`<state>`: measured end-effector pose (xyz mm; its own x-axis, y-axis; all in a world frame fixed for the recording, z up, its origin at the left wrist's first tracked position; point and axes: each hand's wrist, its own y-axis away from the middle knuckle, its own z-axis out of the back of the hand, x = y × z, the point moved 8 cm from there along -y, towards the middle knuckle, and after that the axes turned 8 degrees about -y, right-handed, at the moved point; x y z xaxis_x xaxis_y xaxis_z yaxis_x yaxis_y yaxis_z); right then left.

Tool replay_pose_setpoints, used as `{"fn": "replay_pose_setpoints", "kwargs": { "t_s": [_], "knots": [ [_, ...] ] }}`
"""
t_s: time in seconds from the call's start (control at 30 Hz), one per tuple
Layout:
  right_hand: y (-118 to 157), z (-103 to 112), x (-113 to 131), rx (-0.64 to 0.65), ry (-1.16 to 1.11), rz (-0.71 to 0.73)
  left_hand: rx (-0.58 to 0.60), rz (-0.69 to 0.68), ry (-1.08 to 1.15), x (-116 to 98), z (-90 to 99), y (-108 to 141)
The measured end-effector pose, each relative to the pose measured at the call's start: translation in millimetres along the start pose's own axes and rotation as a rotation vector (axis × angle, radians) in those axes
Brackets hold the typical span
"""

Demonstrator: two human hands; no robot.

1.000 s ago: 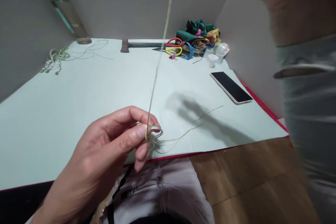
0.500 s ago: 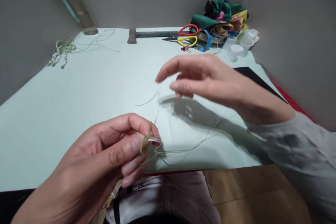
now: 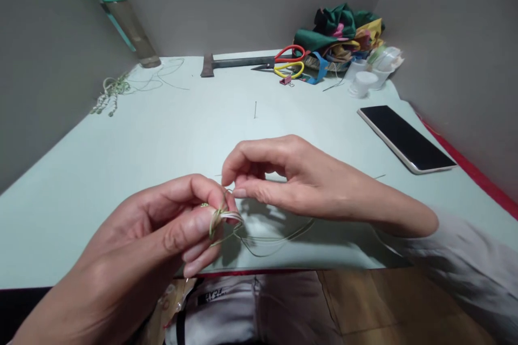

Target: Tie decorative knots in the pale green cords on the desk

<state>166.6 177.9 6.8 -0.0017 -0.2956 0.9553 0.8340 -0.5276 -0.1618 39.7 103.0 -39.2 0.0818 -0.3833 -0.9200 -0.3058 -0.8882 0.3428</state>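
Note:
Between the thumb and index finger of my left hand (image 3: 162,232) is a small knotted bundle of green and white cord (image 3: 220,218). Loose strands (image 3: 279,238) trail from it to the right over the pale table. My right hand (image 3: 279,178) is closed in a pinch just above and right of the knot, its thumb and index fingertips on a thin green strand (image 3: 230,191) that rises from the bundle. The rest of that strand is partly hidden behind the fingers.
A phone (image 3: 407,139) lies at the right. Along the back are a hammer (image 3: 238,62), scissors (image 3: 289,68), a pink clip (image 3: 285,81), plastic cups (image 3: 364,83), a cloth pile (image 3: 340,35), a bottle (image 3: 131,27) and knotted cords (image 3: 111,91). A needle (image 3: 255,110) lies mid-table.
My right hand has come down and left to the strand beside the knot, and its fingertips have closed. The phone and needle now show. My left hand still grips the bundle.

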Motion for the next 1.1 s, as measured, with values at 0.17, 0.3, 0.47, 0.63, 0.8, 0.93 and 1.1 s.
{"fn": "replay_pose_setpoints", "kwargs": {
  "t_s": [0.17,0.3,0.47,0.63,0.8,0.93,1.1],
  "knots": [
    [-4.0,9.8,10.8,-0.055,0.030,0.169,-0.030,-0.016,-0.133,-7.5,3.3,-3.0],
    [-5.9,19.2,6.3,-0.169,-0.168,0.142,-0.092,-0.089,-0.305,-19.5,6.6,-13.1],
    [1.8,27.3,2.6,-0.316,-0.285,0.161,-0.130,-0.104,-0.383,-26.8,1.9,-27.3],
    [9.8,31.4,-0.2,-0.425,-0.305,0.190,-0.154,-0.124,-0.396,-30.0,-4.2,-36.3],
    [11.3,30.1,5.2,-0.482,-0.225,0.177,-0.152,-0.068,-0.402,-19.9,-0.2,-34.4],
    [13.9,34.3,11.3,-0.574,-0.207,0.200,-0.176,-0.076,-0.379,-16.8,4.0,-31.9],
    [10.7,33.9,3.7,-0.545,-0.295,0.164,-0.208,-0.140,-0.423,-20.9,2.8,-33.2]
  ]
}}
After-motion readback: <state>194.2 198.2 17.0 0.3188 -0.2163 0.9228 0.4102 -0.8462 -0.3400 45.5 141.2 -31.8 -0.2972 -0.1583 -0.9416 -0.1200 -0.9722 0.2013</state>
